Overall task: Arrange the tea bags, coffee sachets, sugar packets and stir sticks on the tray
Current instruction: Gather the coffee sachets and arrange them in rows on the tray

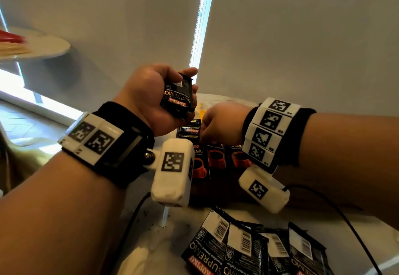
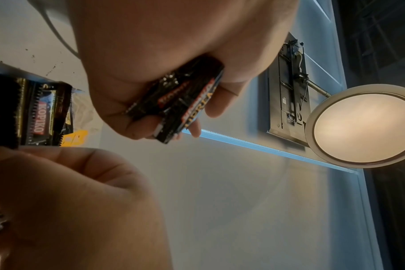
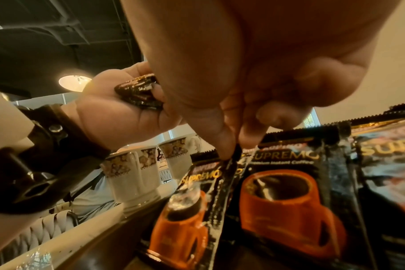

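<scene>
While the left hand (image 1: 151, 100) is raised palm-up above the table (image 1: 323, 220), its fingers are curled round a small stack of black coffee sachets (image 1: 177, 97), thumb across the top edge; the left wrist view shows the stack edge-on, clamped between thumb and fingers. Lower and to the right, the right hand (image 1: 222, 123) reaches down with thumb and forefinger pinching the top edge of one upright sachet (image 3: 229, 164) in a row of sachets (image 1: 218, 158) printed with orange cups. That row stands overlapping, leaning on a dark tray surface (image 1: 216, 190); whether the pinched sachet is clear of its neighbours cannot be told. Remaining right fingers are curled into the palm. Nearer the body, four more sachets (image 1: 254, 251) lie flat, barcode side up, fanned on the white table, off the tray. A yellow packet (image 1: 201, 114) shows just behind the right hand. Patterned white cups (image 3: 136, 173) stand beside the tray in the right wrist view. Both wrists carry black bands with white marker blocks (image 1: 267, 132); a black cable (image 1: 336, 207) trails across the table.
</scene>
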The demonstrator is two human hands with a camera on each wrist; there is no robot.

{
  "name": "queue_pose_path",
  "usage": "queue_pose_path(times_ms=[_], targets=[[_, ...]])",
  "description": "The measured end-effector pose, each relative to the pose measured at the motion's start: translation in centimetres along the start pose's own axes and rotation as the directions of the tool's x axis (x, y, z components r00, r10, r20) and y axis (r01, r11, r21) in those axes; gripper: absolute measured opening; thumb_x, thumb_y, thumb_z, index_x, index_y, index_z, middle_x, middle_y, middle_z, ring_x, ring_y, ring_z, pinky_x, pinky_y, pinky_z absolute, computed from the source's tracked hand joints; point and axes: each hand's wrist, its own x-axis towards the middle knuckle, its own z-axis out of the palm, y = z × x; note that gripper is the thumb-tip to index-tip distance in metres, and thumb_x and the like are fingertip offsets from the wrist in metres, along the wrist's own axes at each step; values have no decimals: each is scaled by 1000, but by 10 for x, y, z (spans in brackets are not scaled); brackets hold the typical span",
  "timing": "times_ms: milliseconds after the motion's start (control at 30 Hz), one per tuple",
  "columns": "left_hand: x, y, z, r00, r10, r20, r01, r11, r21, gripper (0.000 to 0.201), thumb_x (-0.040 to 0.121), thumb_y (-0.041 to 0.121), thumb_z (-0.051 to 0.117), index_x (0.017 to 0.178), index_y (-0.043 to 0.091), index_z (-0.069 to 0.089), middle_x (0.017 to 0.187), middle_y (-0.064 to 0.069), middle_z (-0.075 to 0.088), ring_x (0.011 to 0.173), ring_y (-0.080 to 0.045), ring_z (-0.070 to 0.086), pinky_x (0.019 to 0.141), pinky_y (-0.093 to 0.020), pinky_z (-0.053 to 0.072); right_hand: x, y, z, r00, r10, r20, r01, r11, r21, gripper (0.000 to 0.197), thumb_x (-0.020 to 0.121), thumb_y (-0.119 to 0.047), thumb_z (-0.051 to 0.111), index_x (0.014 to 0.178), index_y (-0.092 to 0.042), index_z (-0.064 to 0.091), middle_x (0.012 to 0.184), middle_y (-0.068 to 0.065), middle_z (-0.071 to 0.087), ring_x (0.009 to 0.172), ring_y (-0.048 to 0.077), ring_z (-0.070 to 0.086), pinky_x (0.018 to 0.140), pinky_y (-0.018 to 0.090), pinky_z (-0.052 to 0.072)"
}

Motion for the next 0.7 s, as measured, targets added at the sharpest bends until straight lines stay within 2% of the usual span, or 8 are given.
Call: queue_pose_path(times_ms=[233, 300, 467, 700], targets=[[2, -2, 0, 1000, -9, -5, 9, 1000, -3, 46, 70, 17, 47, 109, 13, 72, 89, -10, 59, 70, -20, 53, 66, -30, 45, 6, -2, 4, 1000, 9, -6, -9, 1000, -21, 24, 91, -32, 70, 110, -17, 72, 94, -4, 64, 90, 14, 59, 67, 22, 43], [2, -1, 0, 1000, -10, -3, 10, 1000, -2, 46, 70, 17, 47, 108, 13, 72, 90, -10, 58, 70, -20, 53, 66, -30, 44, 8, -2, 5, 1000, 16, -6, -16, 999, -28, 24, 91, -31, 69, 109, -16, 72, 96, -2, 66, 90, 14, 60, 64, 21, 42], [2, -1, 0, 1000, -8, 8, 8, 1000, 5, 44, 69, 17, 47, 106, 14, 70, 86, -9, 58, 67, -20, 52, 63, -29, 44, 11, -2, 7, 999, 40, -17, -41, 999, -32, 21, 90, -30, 69, 106, -17, 73, 86, -4, 62, 80, 12, 57, 58, 20, 39], [2, -2, 2, 999, -36, -5, 36, 999, -3, 39, 68, 23, 51, 102, 12, 67, 84, -9, 58, 66, -20, 52, 63, -29, 45, 11, 0, 6, 998, 46, -31, -46, 999, -2, 21, 89, -33, 70, 103, -17, 74, 86, -5, 64, 74, 8, 56, 57, 19, 40]])
